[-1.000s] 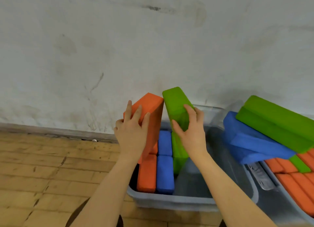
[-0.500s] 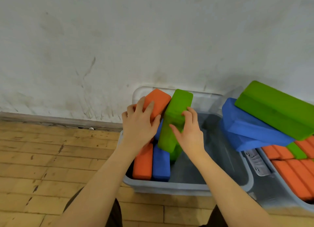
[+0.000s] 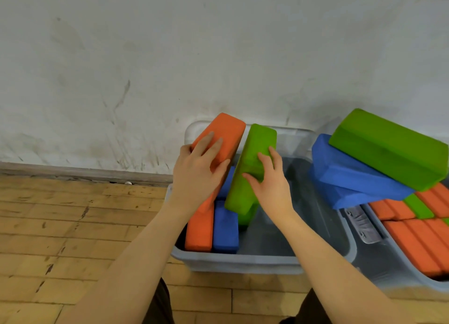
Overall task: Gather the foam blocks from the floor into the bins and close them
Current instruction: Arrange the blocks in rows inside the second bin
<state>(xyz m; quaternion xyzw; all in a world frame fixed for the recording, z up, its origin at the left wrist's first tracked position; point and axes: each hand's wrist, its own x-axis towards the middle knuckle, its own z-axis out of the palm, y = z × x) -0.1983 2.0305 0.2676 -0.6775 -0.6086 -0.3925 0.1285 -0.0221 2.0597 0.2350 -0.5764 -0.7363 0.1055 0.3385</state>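
Worn yellow wooden floorboards (image 3: pixel 73 226) fill the left of the view and run up to a grey baseboard under a scuffed white wall (image 3: pixel 145 68); no loose blocks show on the boards that are in view. Next comes the grey plastic storage bin (image 3: pixel 243 263), standing against the wall, with an orange foam block (image 3: pixel 199 231) and a blue foam block (image 3: pixel 226 229) already packed on edge along its left side, probably so that more will fit in rows. The person's left hand (image 3: pixel 198 175) lies with fingers spread over the face of a tilted orange rectangular foam block (image 3: pixel 222 134), the thumb hooked on its near edge, pressing it down and to the left above the packed orange one; its upper end leans over the bin's far rim. Just beside it, the right hand (image 3: pixel 268 180) grips a tilted green rectangular foam block (image 3: pixel 252 158), fingers over the top face and thumb on the side, steering its lower end into the gap next to the blue block, where another green piece stands half hidden. Both blocks seem held at a slant so that they can slide in end-first. The right half of this bin is bare. Further right, a large blue foam block (image 3: pixel 352 178) and a long green foam block (image 3: pixel 388 148) are heaped loosely above a second grey bin (image 3: pixel 401 272) filled with rows of orange blocks (image 3: pixel 418 241); that heap would likely keep a lid from closing. No lid can be told with certainty.
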